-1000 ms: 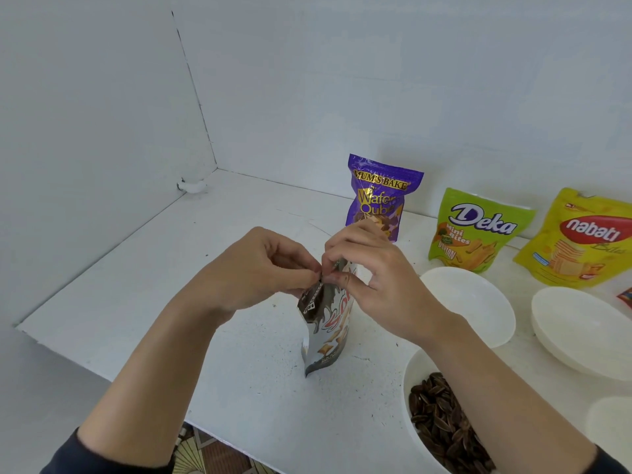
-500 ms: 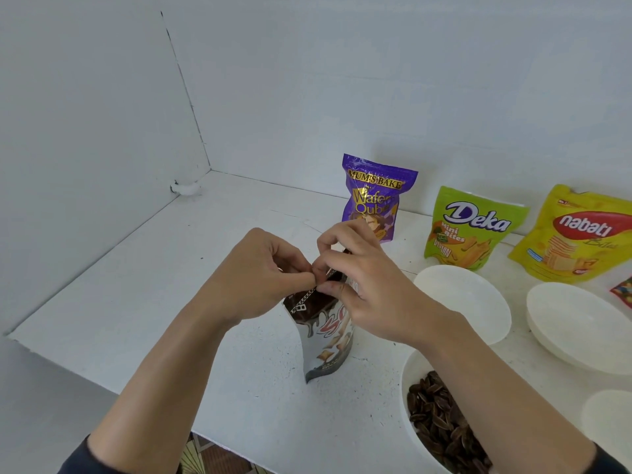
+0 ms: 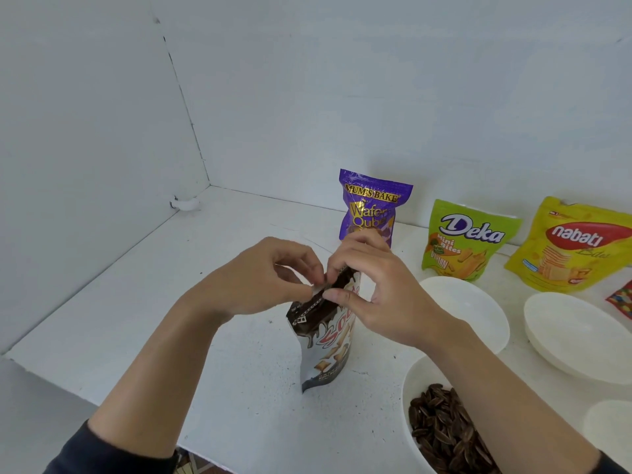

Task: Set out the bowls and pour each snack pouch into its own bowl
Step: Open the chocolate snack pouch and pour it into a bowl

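A white table (image 3: 205,302) is filling the lower half of the view, its near edge running across the bottom left. Small dark specks (image 3: 394,356) are dotting its surface near the middle. Two plain white walls are closing it in, a left wall (image 3: 85,148) and a back wall (image 3: 376,80), meeting at a seam (image 3: 186,111) slanting down to the far corner. A small white lump (image 3: 186,204) is sitting at the left wall's foot, just beside that corner. Below the near edge, a strip of patterned floor (image 3: 195,465) is showing.
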{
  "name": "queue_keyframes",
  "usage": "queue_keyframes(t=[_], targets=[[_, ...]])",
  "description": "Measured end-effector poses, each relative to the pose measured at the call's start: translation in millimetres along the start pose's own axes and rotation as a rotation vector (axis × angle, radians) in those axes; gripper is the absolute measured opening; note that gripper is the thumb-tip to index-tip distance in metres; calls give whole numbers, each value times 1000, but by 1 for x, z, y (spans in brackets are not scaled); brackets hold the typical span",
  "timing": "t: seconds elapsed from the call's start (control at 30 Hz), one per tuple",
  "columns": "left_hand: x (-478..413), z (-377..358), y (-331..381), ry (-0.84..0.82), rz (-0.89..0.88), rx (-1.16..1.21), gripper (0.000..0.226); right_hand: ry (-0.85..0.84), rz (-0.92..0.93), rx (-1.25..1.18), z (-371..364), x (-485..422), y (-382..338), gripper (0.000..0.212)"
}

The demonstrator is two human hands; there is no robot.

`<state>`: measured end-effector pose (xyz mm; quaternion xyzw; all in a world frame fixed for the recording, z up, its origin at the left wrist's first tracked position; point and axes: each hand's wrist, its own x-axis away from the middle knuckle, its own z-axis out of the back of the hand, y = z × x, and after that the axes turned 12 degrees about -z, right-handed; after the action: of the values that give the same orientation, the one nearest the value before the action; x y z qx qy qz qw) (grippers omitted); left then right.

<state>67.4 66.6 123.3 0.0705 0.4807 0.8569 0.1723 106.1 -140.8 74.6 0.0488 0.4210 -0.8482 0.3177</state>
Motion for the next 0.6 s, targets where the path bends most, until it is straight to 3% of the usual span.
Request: queue_keyframes(t=[0.2,0.3,0.43,0.6], targets=[[-10,-6,0,-18,-23,55,18,-14,-16,-82,5,0,5,28],[-15,-9,-1,36,-66,32,18,-39,-108,-203,5,2,7,32],[-20,-20,-7,196,-96,40,13,-16,-126,-244,11,3,12,24],[-26,-28,-14,504,-140,-81,31,48,-132,-171,16,1,17,16]])
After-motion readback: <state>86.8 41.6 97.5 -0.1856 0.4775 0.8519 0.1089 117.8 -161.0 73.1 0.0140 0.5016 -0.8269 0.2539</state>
